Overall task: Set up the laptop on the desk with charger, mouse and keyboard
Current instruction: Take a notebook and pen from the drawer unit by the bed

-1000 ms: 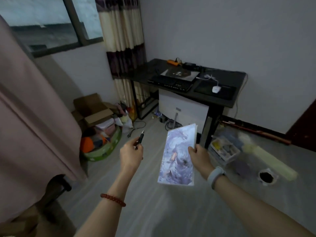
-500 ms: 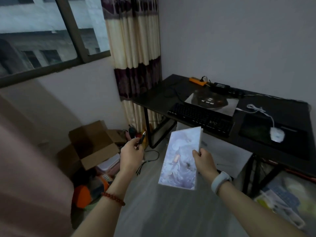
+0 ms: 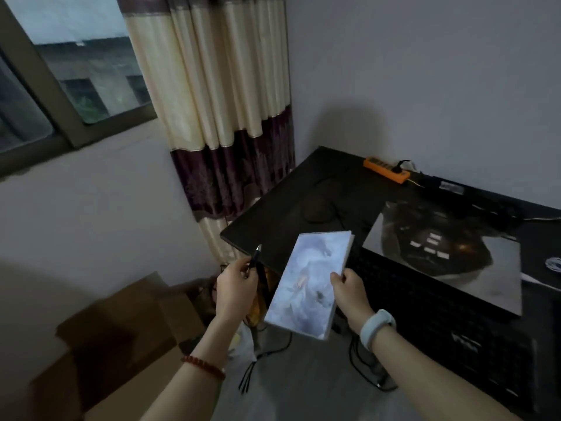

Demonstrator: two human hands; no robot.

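My left hand (image 3: 235, 288) grips a black pen (image 3: 257, 259), tip up, just off the black desk's (image 3: 291, 196) near left corner. My right hand (image 3: 349, 291) holds a pale blue notebook (image 3: 308, 282) by its right edge, tilted over the desk's front edge. A closed silver laptop (image 3: 449, 256) lies on the desk, with a black keyboard (image 3: 440, 317) in front of it. An orange power strip (image 3: 386, 169) with a plug in it sits at the back, beside a black charger brick (image 3: 449, 187). A bit of white mouse cable (image 3: 554, 264) shows at the right edge.
A striped curtain (image 3: 224, 117) hangs left of the desk beside a window (image 3: 60, 74). Cardboard boxes (image 3: 121, 338) stand on the floor at lower left. Black cables (image 3: 273, 354) trail on the floor under the desk's left end. A dark cable loop (image 3: 318, 208) lies on the desk's left part.
The view has come much closer to the desk and turned left, so the mouse has left the frame. Both hands, still holding pen and notebook, now reach the desk's near corner.
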